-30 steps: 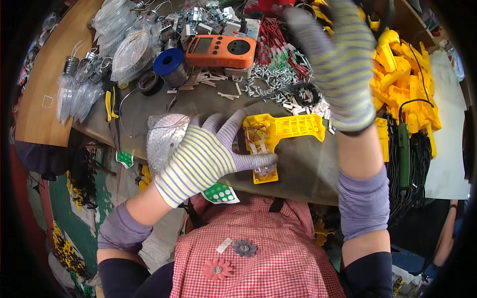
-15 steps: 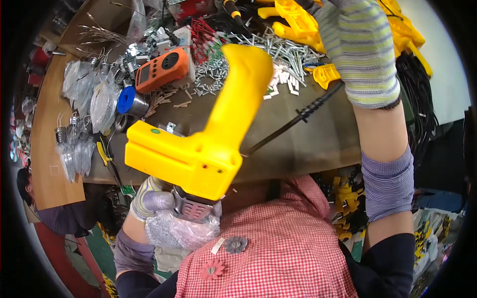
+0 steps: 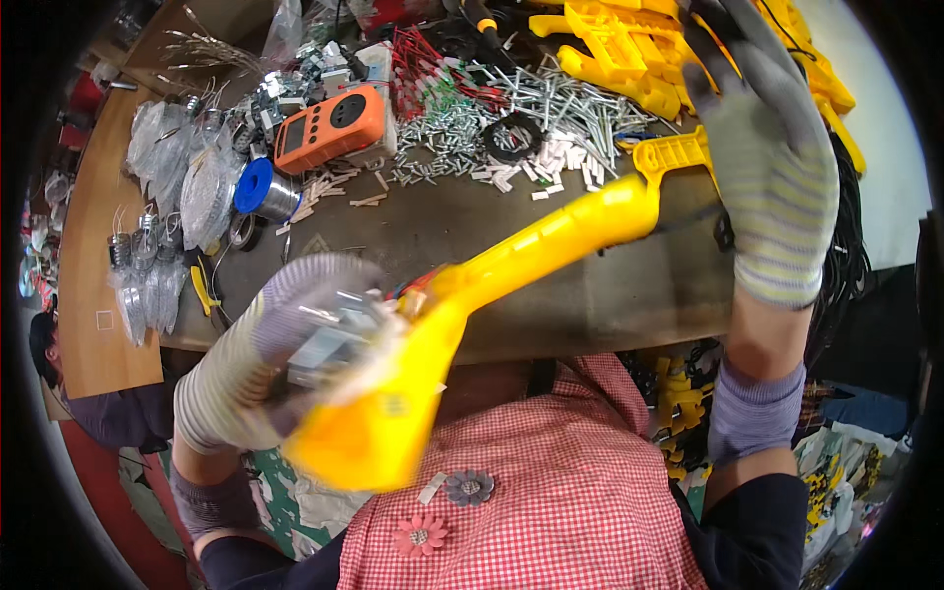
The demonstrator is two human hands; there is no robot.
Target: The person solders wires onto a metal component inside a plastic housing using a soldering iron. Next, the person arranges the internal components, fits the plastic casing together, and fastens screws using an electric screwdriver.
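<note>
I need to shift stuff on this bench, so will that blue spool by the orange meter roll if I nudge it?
Probably yes. The blue spool looks round with flat flanges and seems tilted onto its side, so a push could send it rolling. Its metallic winding suggests it is heavy for its size. The orange meter beside it might stop it.

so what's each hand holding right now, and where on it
The left hand grips the yellow plastic housing at its wide lower end, motion-blurred. The right hand is raised with fingers spread over the pile of yellow parts, holding nothing visible.
</note>
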